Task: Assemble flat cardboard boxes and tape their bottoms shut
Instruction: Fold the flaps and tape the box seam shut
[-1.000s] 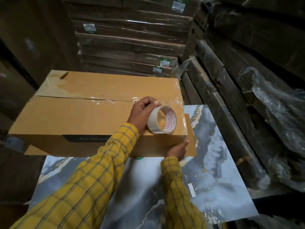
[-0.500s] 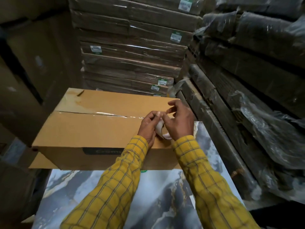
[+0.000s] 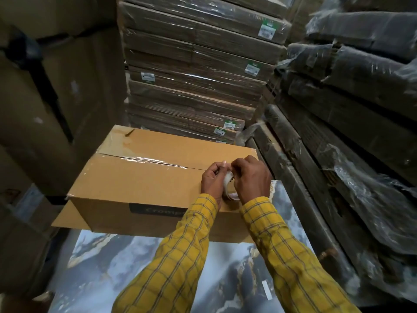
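Observation:
A brown cardboard box (image 3: 144,177) lies on the marbled table with its taped flaps facing up; clear tape runs along the centre seam. At the box's right end, my left hand (image 3: 211,180) grips a white tape roll (image 3: 228,178), mostly hidden between both hands. My right hand (image 3: 252,177) curls over the roll from the right, its fingers pinching at the roll's top edge. Both sleeves are yellow plaid.
The marbled grey table top (image 3: 108,263) extends toward me. Stacks of wrapped flat cartons (image 3: 196,71) rise behind the box. Plastic-covered dark bundles (image 3: 352,114) line the right side. Large brown cartons (image 3: 56,98) stand at left.
My right hand left the box's near right side and came up onto the tape roll, joining my left hand. The camera view tilted up and shifted.

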The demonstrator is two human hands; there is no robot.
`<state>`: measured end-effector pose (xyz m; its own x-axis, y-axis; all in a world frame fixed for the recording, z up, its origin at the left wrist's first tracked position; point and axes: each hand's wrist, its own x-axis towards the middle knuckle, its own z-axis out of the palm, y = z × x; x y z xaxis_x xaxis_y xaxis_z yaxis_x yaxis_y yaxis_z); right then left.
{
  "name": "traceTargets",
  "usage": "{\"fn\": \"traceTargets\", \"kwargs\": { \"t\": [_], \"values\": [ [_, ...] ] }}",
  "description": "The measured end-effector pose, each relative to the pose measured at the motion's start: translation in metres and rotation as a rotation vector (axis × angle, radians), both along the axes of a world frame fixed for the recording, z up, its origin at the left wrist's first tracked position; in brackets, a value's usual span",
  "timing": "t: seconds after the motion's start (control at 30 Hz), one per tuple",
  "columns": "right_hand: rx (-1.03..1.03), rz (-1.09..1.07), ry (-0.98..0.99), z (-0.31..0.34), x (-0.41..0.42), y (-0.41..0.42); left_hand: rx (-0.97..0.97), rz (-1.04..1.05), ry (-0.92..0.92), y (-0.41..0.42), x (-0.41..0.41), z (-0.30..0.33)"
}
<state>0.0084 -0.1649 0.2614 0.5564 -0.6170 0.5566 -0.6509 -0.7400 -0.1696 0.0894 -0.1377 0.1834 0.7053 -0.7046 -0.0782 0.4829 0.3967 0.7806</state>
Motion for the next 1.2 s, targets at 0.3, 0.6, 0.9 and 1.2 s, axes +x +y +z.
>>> {"fn": "traceTargets", "kwargs": {
  "t": [0.3,0.6,0.9,1.2],
  "values": [
    [0.128,-0.061,0.091,-0.005,0.003,-0.007,0.091,0.134,-0.167,0.003,-0.008,0.006],
    [0.201,0.1,-0.122,-0.048,-0.042,0.023,0.156,0.172,-0.162,0.0,-0.01,0.006],
    [0.242,0.22,-0.21,-0.05,-0.07,-0.034,0.276,0.123,-0.423,-0.004,-0.025,0.0],
    [0.302,-0.034,-0.12,-0.098,-0.16,-0.152,0.724,-0.411,-1.87,-0.009,-0.05,-0.006]
  ]
}}
